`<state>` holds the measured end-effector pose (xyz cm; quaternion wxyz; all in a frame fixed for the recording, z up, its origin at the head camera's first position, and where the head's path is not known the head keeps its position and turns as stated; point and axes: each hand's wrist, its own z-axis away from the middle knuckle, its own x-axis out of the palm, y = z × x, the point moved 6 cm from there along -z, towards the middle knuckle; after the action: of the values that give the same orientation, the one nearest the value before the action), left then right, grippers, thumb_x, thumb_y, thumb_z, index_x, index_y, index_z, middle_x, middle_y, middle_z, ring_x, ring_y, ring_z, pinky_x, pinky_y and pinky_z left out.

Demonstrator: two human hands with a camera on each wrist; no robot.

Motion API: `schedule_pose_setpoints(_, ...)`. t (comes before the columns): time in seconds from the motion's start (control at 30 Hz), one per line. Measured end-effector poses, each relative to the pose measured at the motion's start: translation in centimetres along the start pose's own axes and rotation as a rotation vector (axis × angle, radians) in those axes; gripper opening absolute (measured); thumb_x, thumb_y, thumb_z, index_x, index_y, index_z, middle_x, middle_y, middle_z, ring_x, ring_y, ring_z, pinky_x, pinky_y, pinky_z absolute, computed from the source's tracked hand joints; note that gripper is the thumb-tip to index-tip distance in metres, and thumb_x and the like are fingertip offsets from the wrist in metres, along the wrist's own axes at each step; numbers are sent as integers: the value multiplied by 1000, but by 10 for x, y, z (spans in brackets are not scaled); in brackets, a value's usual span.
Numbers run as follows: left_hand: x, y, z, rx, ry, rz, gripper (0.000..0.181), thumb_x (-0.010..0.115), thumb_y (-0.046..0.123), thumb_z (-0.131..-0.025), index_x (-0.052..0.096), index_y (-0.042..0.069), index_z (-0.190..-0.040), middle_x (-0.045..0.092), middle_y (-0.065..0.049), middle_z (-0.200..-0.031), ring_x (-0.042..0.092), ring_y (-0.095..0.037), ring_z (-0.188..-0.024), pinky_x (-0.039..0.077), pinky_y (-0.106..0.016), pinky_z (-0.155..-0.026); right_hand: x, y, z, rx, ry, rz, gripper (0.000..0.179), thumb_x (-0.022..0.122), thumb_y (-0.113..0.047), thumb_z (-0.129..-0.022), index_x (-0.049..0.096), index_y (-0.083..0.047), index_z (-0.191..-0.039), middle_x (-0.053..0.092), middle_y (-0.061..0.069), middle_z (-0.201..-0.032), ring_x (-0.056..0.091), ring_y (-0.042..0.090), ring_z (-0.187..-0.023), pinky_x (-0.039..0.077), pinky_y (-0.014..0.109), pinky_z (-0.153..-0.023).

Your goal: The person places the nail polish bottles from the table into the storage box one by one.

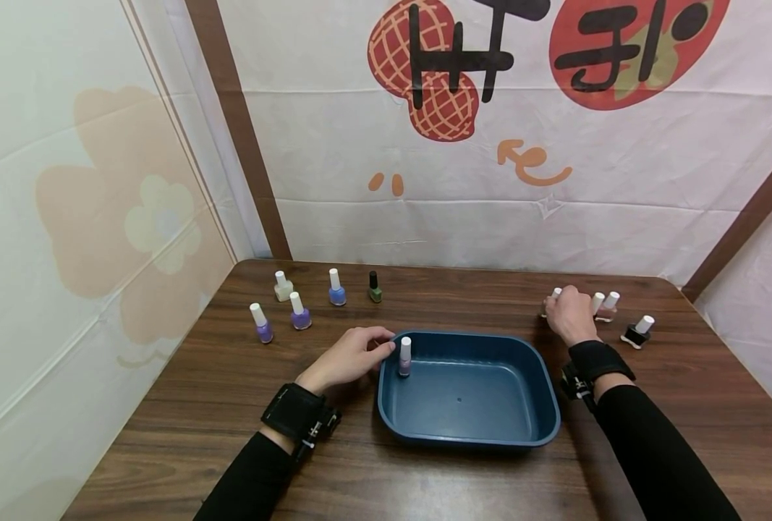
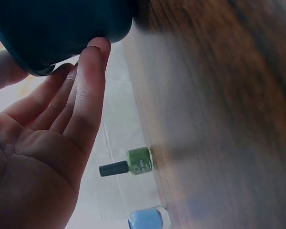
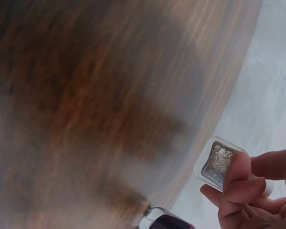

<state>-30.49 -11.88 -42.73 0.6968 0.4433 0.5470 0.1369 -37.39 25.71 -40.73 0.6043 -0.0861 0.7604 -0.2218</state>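
Observation:
My left hand (image 1: 353, 354) holds the left back corner of a dark blue plastic tray (image 1: 464, 440), thumb at the rim and fingers against the outer wall. Inside the tray, close to that corner, a pale purple nail polish bottle (image 1: 404, 359) with a white cap stands upright. At the back right of the table, my right hand (image 1: 571, 316) pinches a nail polish bottle (image 3: 217, 161) filled with silver-gold glitter. In the head view the hand covers most of that bottle. Two white-capped bottles (image 1: 605, 311) stand just to the right of this hand.
A black nail polish bottle (image 1: 637, 333) stands farther right. At the back left are two purple bottles (image 1: 300, 317), a whitish one (image 1: 283, 291), a blue one (image 1: 337, 295) and a green one with a black cap (image 1: 375, 293). A printed cloth (image 1: 333, 231) hangs behind the table.

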Motion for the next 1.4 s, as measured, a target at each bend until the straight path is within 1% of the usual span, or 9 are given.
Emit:
schedule_pose_setpoints(0.1,0,0,0,1,2,0,30,50,24,-101,61,11,-125,67,-8,-103,65,-18,-73,52,-30,-65,-2,-3,0,-4,4,1,32,48,-16,-97,61,6,-78,63,27,-77,60,39,-71,47,44,-60)
schedule_pose_setpoints(0.23,0,1,1,2,1,1,30,50,24,-101,61,11,-125,67,-9,-104,64,-16,-72,52,-30,-65,-4,-6,1,10,-13,1,32,47,-18,-98,60,4,-80,62,24,-76,58,35,-69,44,39,-56)
schedule_pose_setpoints(0.4,0,0,1,-3,3,-4,30,50,24,-101,61,11,-125,66,-10,-103,63,-16,-72,51,-30,-63,-9,-11,1,-15,9,-6,32,48,-18,-97,57,-1,-71,63,23,-76,59,34,-70,45,40,-59)
schedule_pose_setpoints(0.57,0,0,1,-2,3,-4,29,50,24,-101,62,12,-125,66,-8,-101,63,-18,-72,51,-30,-62,-16,-17,1,-61,42,-11,35,48,-16,-94,49,-6,-61,61,23,-72,59,36,-70,46,44,-61)
schedule_pose_setpoints(0.73,-1,-1,1,-6,3,1,30,50,24,-101,61,12,-125,67,-10,-104,64,-18,-73,51,-30,-64,-24,-23,1,-89,57,-16,36,48,-14,-93,43,-9,-58,54,14,-62,55,31,-62,43,38,-55)
schedule_pose_setpoints(0.87,-1,-1,0,-5,3,-2,30,49,24,-101,61,11,-125,67,-11,-103,64,-19,-73,51,-30,-64,-28,-28,2,-94,56,-27,37,49,-13,-93,43,-10,-57,51,9,-57,52,26,-56,38,32,-49)
schedule_pose_setpoints(1.17,-1,0,0,12,7,-25,29,50,24,-101,62,11,-124,66,-7,-102,61,-15,-72,49,-29,-64,-37,-42,6,-126,50,-32,34,50,-16,-92,45,-9,-60,53,11,-62,54,29,-60,41,37,-53)
schedule_pose_setpoints(1.27,-1,1,0,20,9,-36,29,50,25,-101,63,11,-123,66,-7,-98,60,-15,-71,48,-29,-62,-40,-48,7,-143,53,-33,33,50,-16,-93,46,-9,-61,51,9,-60,54,28,-61,41,36,-54)
schedule_pose_setpoints(1.4,-1,1,0,18,7,-30,29,50,24,-101,62,11,-123,66,-7,-98,62,-18,-71,49,-29,-62,-42,-56,9,-172,60,-37,34,50,-15,-92,44,-10,-59,47,4,-57,52,26,-58,38,33,-51)
